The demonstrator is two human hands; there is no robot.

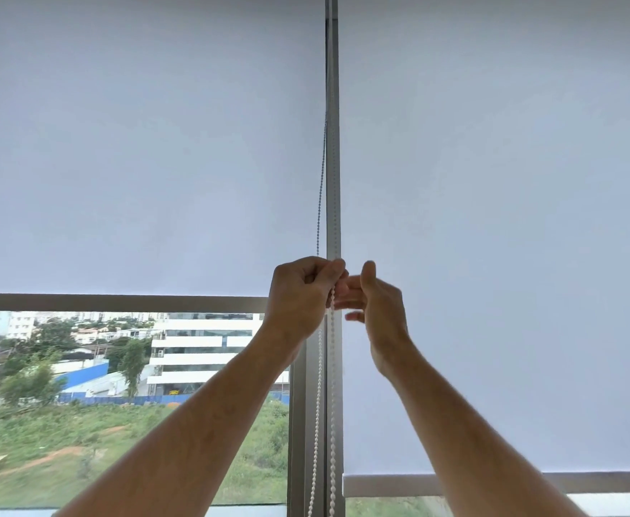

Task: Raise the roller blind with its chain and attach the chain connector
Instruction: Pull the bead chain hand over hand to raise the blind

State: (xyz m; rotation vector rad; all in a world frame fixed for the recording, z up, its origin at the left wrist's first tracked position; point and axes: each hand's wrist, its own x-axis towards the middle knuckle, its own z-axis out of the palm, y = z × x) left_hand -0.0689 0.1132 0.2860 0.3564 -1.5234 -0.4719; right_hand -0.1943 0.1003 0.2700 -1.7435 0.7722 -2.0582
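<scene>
Two white roller blinds hang side by side. The left blind [138, 162] ends at its bottom bar [112, 302], higher than the right blind [492, 218], whose bottom bar [392, 485] sits low. A white bead chain [319, 386] runs down in two strands along the window frame post [333, 181]. My left hand [300, 296] is closed around the chain at mid height. My right hand [378, 300] is just right of it, fingers apart and blurred, its fingertips at the chain beside my left hand. I cannot make out the chain connector.
Below the left blind, the window glass [119, 386] shows trees, grass and a white building outside. A grey vertical frame member [298, 442] stands left of the chain.
</scene>
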